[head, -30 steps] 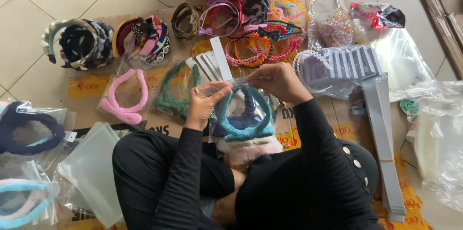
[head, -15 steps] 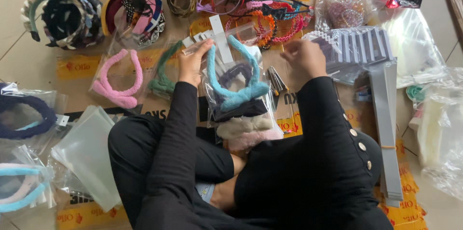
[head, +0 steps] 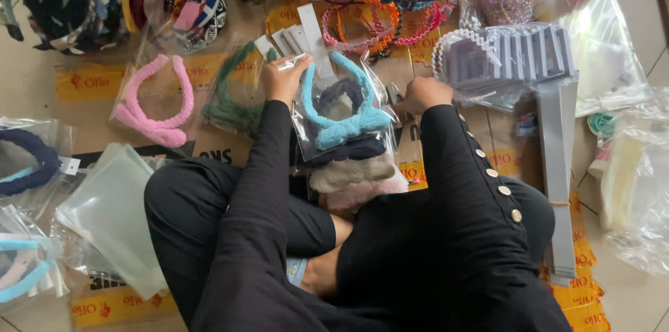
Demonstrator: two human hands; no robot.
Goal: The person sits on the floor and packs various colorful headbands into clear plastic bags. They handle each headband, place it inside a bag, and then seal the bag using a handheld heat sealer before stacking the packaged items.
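My left hand [head: 282, 78] pinches the top corner of a clear bag holding a light blue bow headband [head: 338, 119]. That bag lies on a stack of bagged headbands [head: 352, 175], dark, beige and pink, resting on my crossed legs. Just to the right of the bag, my right hand [head: 421, 94] is down on the cardboard. Its fingers are curled over a small silver tool [head: 392, 92], most of which is hidden. White card strips [head: 306, 32] lie just beyond my left hand.
A bagged pink headband [head: 153, 105] and a green one [head: 233, 98] lie at the left, and loose headbands [head: 376, 11] fill the far side. A stack of clear bags [head: 115, 213] sits by my left knee. Grey card strips [head: 557, 165] and plastic bags [head: 634, 179] are at the right.
The bagged blue headband came down onto the stack in my lap. My right hand left the bag's top and dropped to the right onto the silver tool.
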